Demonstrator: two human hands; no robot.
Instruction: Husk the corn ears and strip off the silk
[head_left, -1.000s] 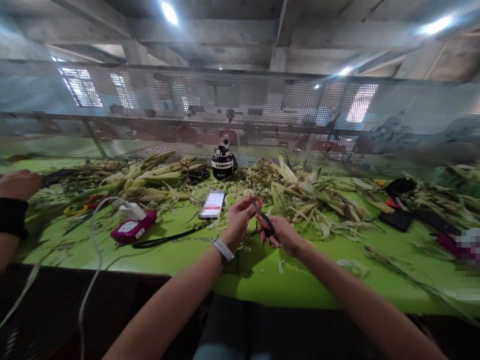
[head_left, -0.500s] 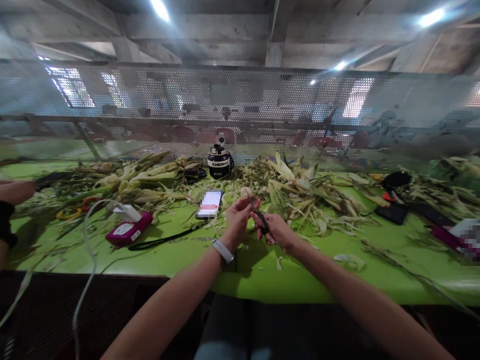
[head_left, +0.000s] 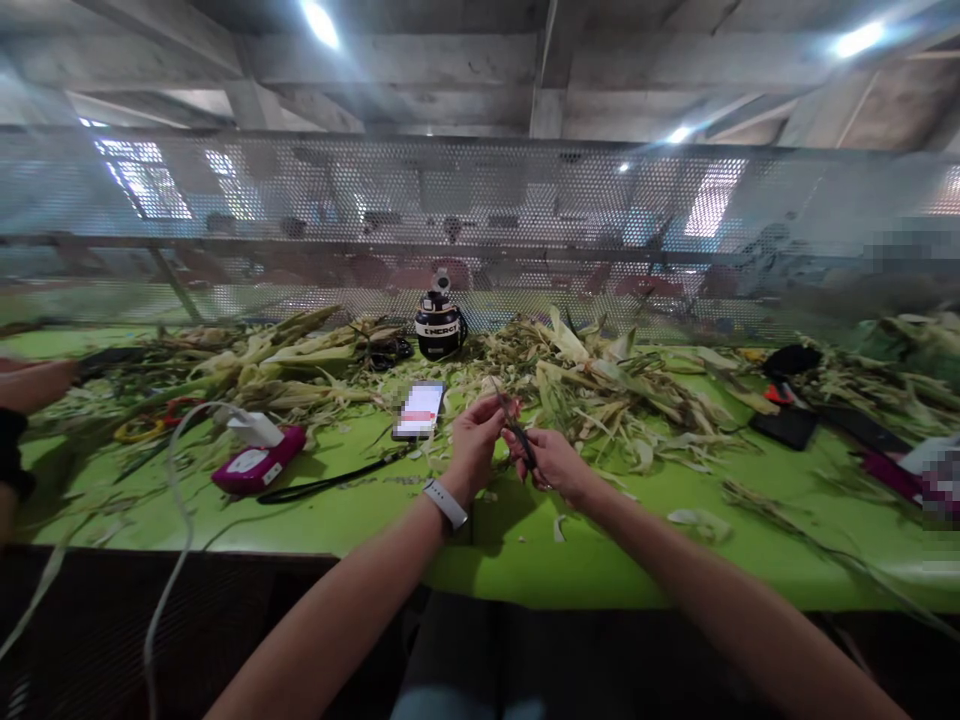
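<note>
Dark-handled scissors [head_left: 526, 446] are gripped in my right hand [head_left: 551, 460], blades pointing up and away toward my left fingers. My left hand [head_left: 476, 435], with a pale watch band at the wrist, is closed in a pinch close to the blades. A small pale and pinkish piece shows at its fingertips, too small to name. Both hands are close together above the green table [head_left: 495, 570]. Just beyond them lies a heap of corn husks [head_left: 600, 385] with shredded bits. A phone [head_left: 420, 410] with a lit screen is left of my left hand.
A black bottle [head_left: 440, 325] marked ENERGY stands behind the phone. On the left are a magenta power bank [head_left: 259, 460] with a white cable, more husks [head_left: 292, 355] and another person's hand [head_left: 34, 385]. A black wallet-like item [head_left: 784, 427] lies right. Perforated metal screen [head_left: 487, 220] runs along the back.
My hands stay almost in place, with the scissors shifting slightly between my fingers. The other person's hand at the left has moved a little.
</note>
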